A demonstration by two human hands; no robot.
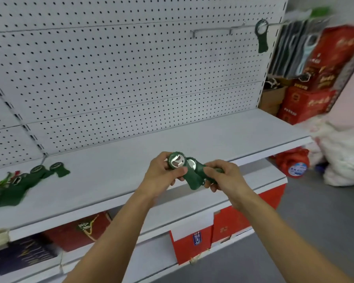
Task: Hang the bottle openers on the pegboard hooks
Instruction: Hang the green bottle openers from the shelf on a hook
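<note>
Both hands meet over the front of the white shelf point(131, 160), holding a small bunch of dark green bottle openers point(189, 171). My left hand point(164, 174) grips the round metal-ringed head of one opener. My right hand point(221, 176) grips the handles of the others. One green opener point(261, 37) hangs on a long metal hook point(223, 29) on the white pegboard point(110, 68) at the upper right. A pile of several more green openers point(18, 186) lies on the shelf at the far left.
Packaged goods point(294, 50) hang at the upper right beside stacked red boxes point(315, 84). Red boxes point(223, 227) sit on the lower shelf. White bags point(345, 156) and a red bag point(290, 162) lie on the grey floor at right.
</note>
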